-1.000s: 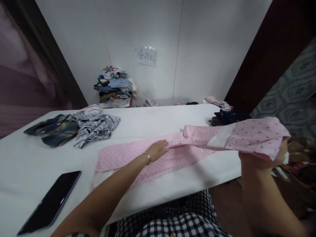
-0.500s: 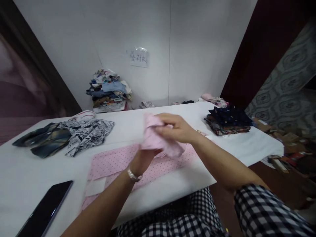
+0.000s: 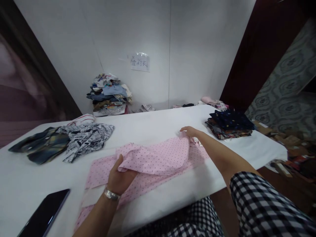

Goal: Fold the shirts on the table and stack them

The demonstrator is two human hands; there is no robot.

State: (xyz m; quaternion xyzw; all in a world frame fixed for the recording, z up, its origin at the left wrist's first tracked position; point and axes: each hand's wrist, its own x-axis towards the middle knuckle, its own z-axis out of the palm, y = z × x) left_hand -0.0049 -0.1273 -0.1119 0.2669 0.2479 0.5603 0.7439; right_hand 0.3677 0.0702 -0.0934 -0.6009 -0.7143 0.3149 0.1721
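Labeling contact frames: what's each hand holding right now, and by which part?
The left hand holds the pink dotted shirt by a loose fold, thumb on top. The right hand touches the shirt's far edge; whether it grips cannot be told.

One left hand, one right hand, one pink shirt, one phone

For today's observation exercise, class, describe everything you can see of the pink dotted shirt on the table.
The pink dotted shirt is a thin, cotton-looking pink fabric printed with small dark dots. It lies spread and rumpled on the white table, with its upper layer gathered into a loose fold. A white panel shows at its near-left edge. The left hand holds the fold's near edge, with the thumb over it, while the right hand touches the far side.
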